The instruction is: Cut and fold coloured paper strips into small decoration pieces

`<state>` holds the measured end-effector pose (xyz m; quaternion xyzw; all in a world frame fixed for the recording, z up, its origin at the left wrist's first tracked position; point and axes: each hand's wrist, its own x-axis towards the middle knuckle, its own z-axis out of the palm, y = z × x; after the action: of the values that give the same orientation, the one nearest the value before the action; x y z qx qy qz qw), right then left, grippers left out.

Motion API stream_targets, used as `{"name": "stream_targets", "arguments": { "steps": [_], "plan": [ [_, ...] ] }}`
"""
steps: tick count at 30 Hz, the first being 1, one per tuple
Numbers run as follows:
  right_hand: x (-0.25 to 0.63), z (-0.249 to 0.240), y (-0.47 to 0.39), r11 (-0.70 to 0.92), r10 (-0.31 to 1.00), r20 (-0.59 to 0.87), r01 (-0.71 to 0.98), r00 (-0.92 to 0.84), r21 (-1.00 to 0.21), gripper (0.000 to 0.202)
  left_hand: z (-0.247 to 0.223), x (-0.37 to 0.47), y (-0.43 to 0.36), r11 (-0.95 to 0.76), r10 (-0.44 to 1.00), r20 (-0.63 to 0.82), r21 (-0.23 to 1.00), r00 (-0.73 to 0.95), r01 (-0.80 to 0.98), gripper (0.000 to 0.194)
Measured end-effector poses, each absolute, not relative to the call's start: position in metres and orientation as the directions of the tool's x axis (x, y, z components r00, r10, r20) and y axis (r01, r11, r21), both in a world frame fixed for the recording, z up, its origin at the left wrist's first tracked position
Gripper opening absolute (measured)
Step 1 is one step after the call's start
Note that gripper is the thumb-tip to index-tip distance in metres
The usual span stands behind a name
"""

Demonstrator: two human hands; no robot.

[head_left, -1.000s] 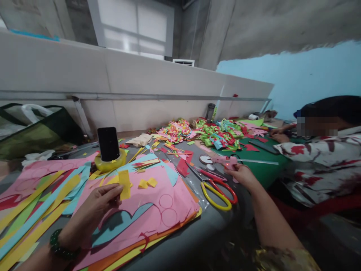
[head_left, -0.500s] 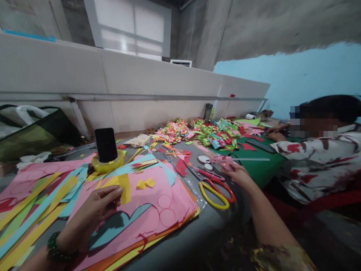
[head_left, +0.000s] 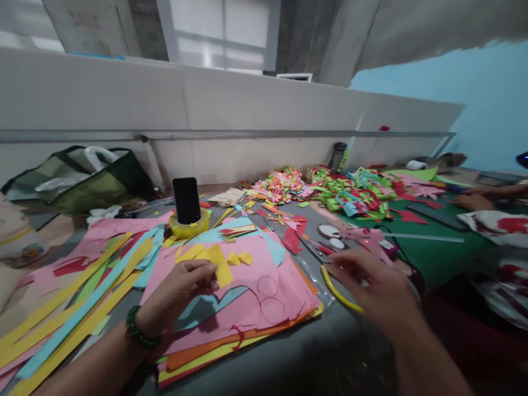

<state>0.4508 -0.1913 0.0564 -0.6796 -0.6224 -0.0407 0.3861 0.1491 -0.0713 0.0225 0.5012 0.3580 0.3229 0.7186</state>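
My left hand [head_left: 192,283] pinches a small yellow felt piece [head_left: 223,265] above the stack of felt sheets [head_left: 289,291]. Two folded yellow bits [head_left: 240,258] lie just beyond it, and a blue cut shape [head_left: 198,311] is under the hand. My right hand [head_left: 371,278] hovers over the scissors [head_left: 336,291], hiding part of their handles; its fingers are blurred, and whether they grip the scissors is unclear. Beyond that hand, a pink glue gun [head_left: 367,237] with a clear glue stick [head_left: 424,237] rests on the table.
A phone [head_left: 187,201] stands in a yellow tape roll [head_left: 187,226]. Long felt strips [head_left: 91,297] spread at left. Piles of colourful felt pieces [head_left: 284,184] lie at the back, near a dark bottle [head_left: 338,157]. A co-worker's hand [head_left: 474,201] is at far right.
My right hand has let go of the glue gun and come back toward me, over the scissors. The left hand still holds the yellow piece. The view has swung left.
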Motion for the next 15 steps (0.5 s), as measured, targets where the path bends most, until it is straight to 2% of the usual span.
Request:
{"name": "stream_targets", "arguments": {
  "steps": [2,3,6,9,12,15],
  "plan": [
    [0.404,0.050,-0.177,0.375,0.846,0.520,0.827,-0.120,-0.419,0.019,0.024,0.150,-0.076,0.273,0.792,-0.173,0.958,0.586,-0.085,0.029],
    [0.384,0.046,-0.169,0.490,0.814,0.522,0.783,-0.255,-0.382,0.025,0.024,0.150,-0.078,0.267,0.781,-0.168,0.961,0.602,-0.078,0.030],
    [0.346,0.036,-0.145,0.657,0.726,0.515,0.682,-0.456,-0.323,0.027,0.025,0.149,-0.082,0.268,0.752,-0.159,0.960,0.639,-0.076,0.028],
    [0.334,0.032,-0.131,0.698,0.699,0.537,0.613,-0.472,-0.370,0.017,0.024,0.148,-0.082,0.279,0.745,-0.158,0.956,0.648,-0.088,0.024],
    [0.334,0.032,-0.125,0.670,0.740,0.535,0.509,-0.407,-0.540,0.015,0.022,0.148,-0.079,0.239,0.776,-0.149,0.969,0.613,-0.068,0.024],
    [0.335,0.030,-0.121,0.521,0.853,0.435,0.449,-0.286,-0.726,0.015,0.019,0.148,-0.077,0.156,0.786,-0.116,0.988,0.607,-0.014,0.025]
  ]
}}
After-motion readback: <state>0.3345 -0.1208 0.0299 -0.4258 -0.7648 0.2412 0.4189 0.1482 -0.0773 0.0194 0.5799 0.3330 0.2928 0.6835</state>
